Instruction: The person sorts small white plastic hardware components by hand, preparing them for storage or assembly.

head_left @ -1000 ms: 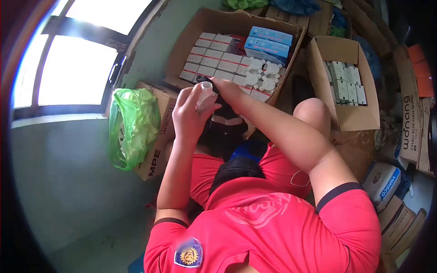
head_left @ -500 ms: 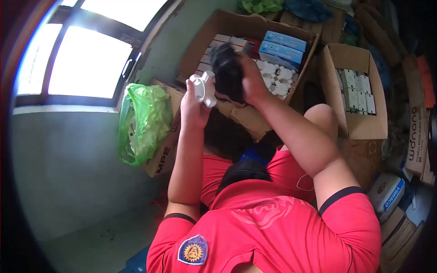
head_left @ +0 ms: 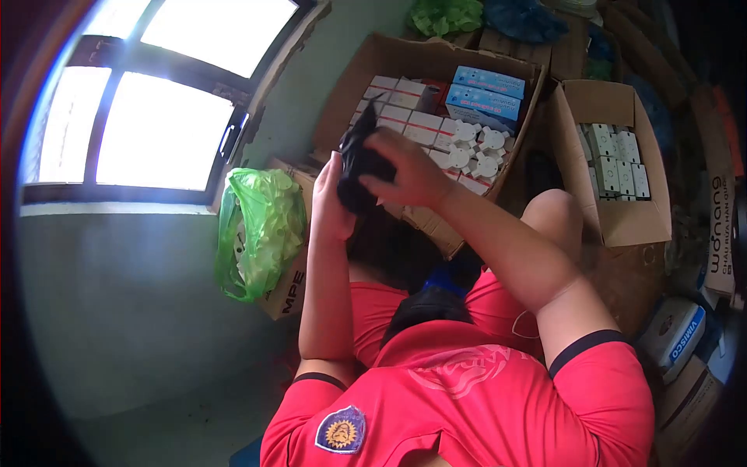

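Observation:
A black cloth (head_left: 362, 167) is bunched between my hands, in front of the large open carton. My right hand (head_left: 408, 167) grips the cloth from the right, fingers curled over it. On the other side, my left hand (head_left: 331, 202) is upright with its fingers closed against the cloth; the white fitting seen there earlier is now hidden behind the cloth and fingers. White round fittings (head_left: 478, 148) and white boxes with red stripes (head_left: 422, 128) lie inside the large carton (head_left: 436, 50).
Blue boxes (head_left: 484, 93) stand in the large carton. To the right, a smaller open carton (head_left: 634, 222) holds white rectangular boxes (head_left: 615, 163). A green plastic bag (head_left: 264, 226) sits at the left by the wall, beneath the window. More cartons line the right edge.
My right hand has brought the black cloth left and down onto the white fitting in my left hand, covering it. The view has shifted slightly.

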`<state>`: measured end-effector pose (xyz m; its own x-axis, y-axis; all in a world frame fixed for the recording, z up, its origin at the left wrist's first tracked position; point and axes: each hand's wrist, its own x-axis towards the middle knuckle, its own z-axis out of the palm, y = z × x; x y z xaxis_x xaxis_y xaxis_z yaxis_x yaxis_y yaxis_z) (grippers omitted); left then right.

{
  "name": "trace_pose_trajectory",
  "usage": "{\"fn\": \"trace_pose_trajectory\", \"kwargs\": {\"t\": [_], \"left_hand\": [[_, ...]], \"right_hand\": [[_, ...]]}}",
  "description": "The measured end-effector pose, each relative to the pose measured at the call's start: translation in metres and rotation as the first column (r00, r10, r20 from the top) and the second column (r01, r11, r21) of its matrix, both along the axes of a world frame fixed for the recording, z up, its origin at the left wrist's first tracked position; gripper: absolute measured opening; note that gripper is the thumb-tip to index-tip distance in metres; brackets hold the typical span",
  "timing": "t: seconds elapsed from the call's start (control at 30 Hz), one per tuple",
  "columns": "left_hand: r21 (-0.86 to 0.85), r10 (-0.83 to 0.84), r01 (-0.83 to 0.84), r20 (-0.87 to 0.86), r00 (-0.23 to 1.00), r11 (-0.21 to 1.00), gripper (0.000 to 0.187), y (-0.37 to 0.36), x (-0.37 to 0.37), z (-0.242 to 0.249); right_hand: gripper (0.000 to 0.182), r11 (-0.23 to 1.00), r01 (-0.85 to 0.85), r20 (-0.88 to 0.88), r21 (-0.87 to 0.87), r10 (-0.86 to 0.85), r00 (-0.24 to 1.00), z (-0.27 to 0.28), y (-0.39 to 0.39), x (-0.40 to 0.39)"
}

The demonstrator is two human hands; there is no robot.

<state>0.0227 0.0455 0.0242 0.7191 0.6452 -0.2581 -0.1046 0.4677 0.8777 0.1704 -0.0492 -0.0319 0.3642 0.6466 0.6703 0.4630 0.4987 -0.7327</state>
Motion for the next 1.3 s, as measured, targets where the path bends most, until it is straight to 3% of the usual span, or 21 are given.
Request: {"fn": "trace_pose_trajectory", "kwargs": {"t": [0.03, 0.07, 0.13, 0.23, 0.3, 0.33, 0.4, 0.43, 0.53, 0.57, 0.67, 0.73, 0.77, 0.87, 0.97, 1.07, 1.1, 1.2, 1.27, 1.3], "left_hand": [[0.150, 0.002, -0.002, 0.002, 1.000, 0.989, 0.027, 0.003, 0.000, -0.004], [0.298, 0.005, -0.006, 0.004, 1.000, 0.955, 0.029, 0.006, -0.001, -0.009], [0.276, 0.107, -0.095, -0.029, 0.994, 0.957, 0.035, 0.008, 0.001, -0.006], [0.223, 0.225, -0.200, -0.091, 0.970, 0.954, 0.038, 0.009, 0.002, -0.001], [0.217, 0.219, -0.190, -0.122, 0.968, 0.958, 0.038, 0.013, 0.005, -0.009], [0.212, 0.216, -0.184, -0.137, 0.967, 0.960, 0.039, 0.013, 0.007, -0.012], [0.148, 0.231, -0.206, -0.181, 0.956, 0.967, 0.040, -0.004, 0.012, -0.012], [0.218, 0.257, -0.220, -0.157, 0.954, 0.951, 0.039, -0.011, 0.015, -0.020], [0.434, 0.332, -0.258, -0.101, 0.938, 0.863, 0.040, -0.020, 0.020, -0.035], [0.507, 0.361, -0.267, -0.095, 0.928, 0.820, 0.040, -0.023, 0.021, -0.035], [0.748, 0.424, -0.274, -0.010, 0.906, 0.604, 0.034, -0.029, 0.029, -0.041], [0.877, 0.444, -0.269, 0.072, 0.893, 0.398, 0.029, -0.035, 0.033, -0.040], [0.971, 0.442, -0.140, 0.041, 0.896, 0.196, 0.023, -0.035, 0.030, -0.031], [0.999, 0.322, -0.026, 0.038, 0.946, -0.044, 0.024, -0.032, 0.032, -0.012], [0.998, 0.267, 0.067, -0.066, 0.961, 0.003, 0.027, 0.006, 0.022, -0.009], [0.898, 0.234, 0.371, -0.423, 0.875, 0.237, 0.026, 0.017, 0.015, 0.017], [0.907, 0.211, 0.388, -0.416, 0.885, 0.164, 0.029, 0.022, 0.016, 0.010], [0.914, 0.284, 0.386, -0.405, 0.869, 0.122, 0.032, 0.007, 0.028, 0.001], [0.912, 0.224, 0.234, -0.319, 0.921, 0.336, 0.037, 0.013, 0.030, -0.025], [0.791, 0.154, 0.246, -0.391, 0.907, 0.560, 0.036, 0.011, 0.031, -0.025]], "right_hand": [[0.057, 0.998, -0.060, 0.019, 0.004, 0.060, 0.998, 0.002, -0.003, 0.000], [0.059, 0.997, -0.079, -0.140, -0.002, 0.078, 0.987, 0.002, -0.003, 0.000], [0.063, 0.992, -0.125, -0.451, -0.001, 0.111, 0.886, -0.001, -0.001, -0.003], [0.063, 0.962, -0.273, -0.562, -0.025, 0.212, 0.799, -0.002, 0.002, 0.004], [0.051, 0.994, -0.088, -0.208, -0.068, 0.072, 0.975, -0.002, -0.002, -0.006], [0.045, 0.998, 0.009, -0.014, -0.064, -0.010, 1.000, -0.002, -0.005, -0.009], [0.033, 0.985, 0.147, 0.020, -0.088, -0.146, 0.989, -0.006, -0.003, -0.008], [0.029, 0.972, 0.211, 0.035, -0.100, -0.209, 0.977, -0.007, -0.002, -0.009], [0.029, 0.951, 0.232, -0.233, -0.205, -0.278, 0.932, -0.003, 0.014, -0.002], [0.032, 0.932, 0.294, -0.224, -0.214, -0.340, 0.914, -0.001, 0.017, -0.003], [0.031, 0.915, 0.200, -0.372, -0.351, -0.332, 0.867, 0.010, 0.014, 0.004], [0.033, 0.918, 0.103, -0.518, -0.382, -0.305, 0.799, -0.011, 0.026, 0.013], [0.035, 0.920, 0.054, -0.586, -0.389, -0.292, 0.756, -0.024, 0.031, 0.017], [0.030, 0.881, -0.451, -0.912, -0.147, 0.055, 0.406, -0.029, 0.021, 0.021], [0.030, 0.836, -0.509, -0.862, -0.204, 0.093, 0.498, -0.019, 0.015, 0.021], [0.034, 0.859, -0.382, -0.746, -0.340, 0.001, 0.666, -0.017, 0.018, 0.017], [0.035, 0.862, -0.331, -0.684, -0.384, -0.025, 0.729, -0.017, 0.017, 0.018], [0.038, 0.868, -0.103, -0.473, -0.485, -0.161, 0.866, -0.013, 0.010, 0.017], [0.041, 0.855, 0.091, -0.321, -0.511, -0.288, 0.902, -0.008, 0.004, 0.017], [0.038, 0.885, 0.108, -0.337, -0.454, -0.282, 0.898, -0.003, 0.002, 0.016]]}}
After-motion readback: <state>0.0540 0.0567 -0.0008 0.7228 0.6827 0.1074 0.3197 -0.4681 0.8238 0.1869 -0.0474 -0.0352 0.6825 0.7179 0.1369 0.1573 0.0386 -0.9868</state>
